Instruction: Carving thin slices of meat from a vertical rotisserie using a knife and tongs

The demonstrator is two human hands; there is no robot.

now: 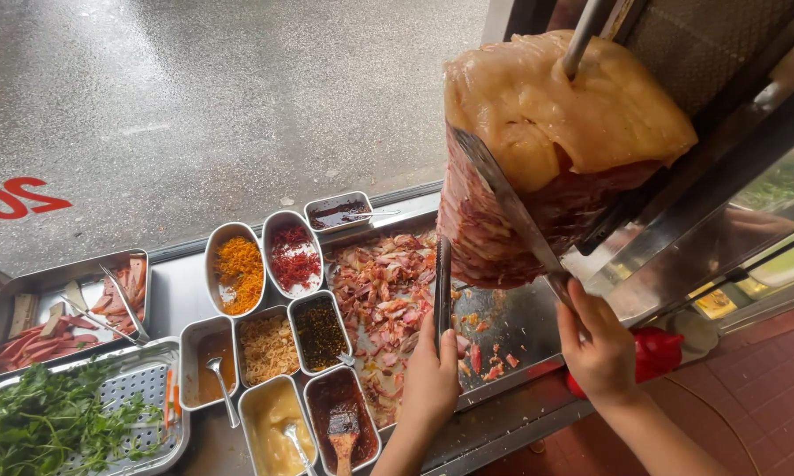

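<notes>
A big cone of stacked raw meat [547,150] turns on an upright metal spit [582,35]. My right hand [595,344] grips the handle of a long knife [503,198] whose blade lies against the cone's left side. My left hand [430,379] holds a dark flat tool [442,282] upright just below the cone. Chopped meat pieces [383,286] lie heaped in the steel catch tray [525,330] under the spit.
Left of the tray stand several small steel tubs of sauces, orange shreds [239,271], red chilli flakes [294,256] and dark spice [320,333]. A tray of sliced sausage with tongs [70,313] and a perforated tray of green herbs [53,419] sit far left. Wet pavement lies beyond.
</notes>
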